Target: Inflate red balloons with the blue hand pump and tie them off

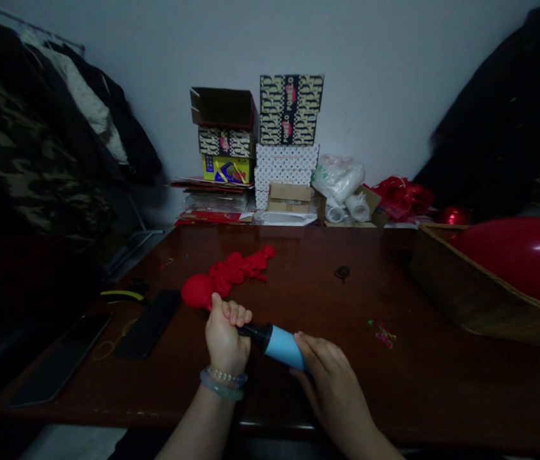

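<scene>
The round inflated balloon is glossy red; the cylindrical pump is light blue and black.

From here, the left hand hides the blue pump's tip, and the right hand covers its far end. Right of the grip, some coloured bits are too tiny to make out; farther right, the big balloon and its basket run out of view.
</scene>
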Available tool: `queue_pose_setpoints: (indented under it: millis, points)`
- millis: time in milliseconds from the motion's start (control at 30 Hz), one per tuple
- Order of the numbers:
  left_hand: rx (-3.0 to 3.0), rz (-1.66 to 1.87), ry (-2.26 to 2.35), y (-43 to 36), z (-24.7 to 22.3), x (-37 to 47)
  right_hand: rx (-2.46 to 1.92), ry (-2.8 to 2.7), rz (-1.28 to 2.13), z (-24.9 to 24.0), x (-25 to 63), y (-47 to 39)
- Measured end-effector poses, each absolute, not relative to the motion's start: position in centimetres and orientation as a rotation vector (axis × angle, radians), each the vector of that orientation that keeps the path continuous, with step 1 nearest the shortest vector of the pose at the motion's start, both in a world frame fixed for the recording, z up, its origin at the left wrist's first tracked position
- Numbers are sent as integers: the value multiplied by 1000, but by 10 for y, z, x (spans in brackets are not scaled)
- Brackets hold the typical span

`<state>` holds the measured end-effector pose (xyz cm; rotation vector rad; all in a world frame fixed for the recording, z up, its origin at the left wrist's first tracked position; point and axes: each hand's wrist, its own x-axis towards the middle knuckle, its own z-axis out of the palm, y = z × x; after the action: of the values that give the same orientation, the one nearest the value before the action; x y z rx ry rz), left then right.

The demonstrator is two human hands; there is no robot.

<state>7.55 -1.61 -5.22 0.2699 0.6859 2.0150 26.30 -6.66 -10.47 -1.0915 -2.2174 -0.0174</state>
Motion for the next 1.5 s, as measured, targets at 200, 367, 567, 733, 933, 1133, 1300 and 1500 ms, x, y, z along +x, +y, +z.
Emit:
queue_pose_setpoints:
  millis: [200, 367, 567, 733, 933, 1133, 1300, 1500]
  points:
    - [226, 2036, 729, -14, -49, 66, -1094, -2224, 26, -104, 263, -66]
    - [181, 2069, 739, -10, -44, 44, -1115, -2248, 82, -103, 270, -59]
    - [94, 2098, 750, -6, -44, 30, -1099, -2306, 128, -98, 289, -43]
    - [68, 2094, 752, -4, -52, 36, -1136, -2298, 117, -103, 289, -45]
    - [79, 2080, 746, -5, -59, 54, -1125, -2269, 34, -106, 283, -53]
    - [142, 2025, 747, -11, -60, 78, -1080, -2246, -15, -107, 273, -62]
    - [174, 2025, 748, -13, -60, 83, -1069, -2208, -32, -107, 268, -65]
    - [176, 2017, 737, -12, -55, 70, -1096, -2227, 42, -107, 267, -63]
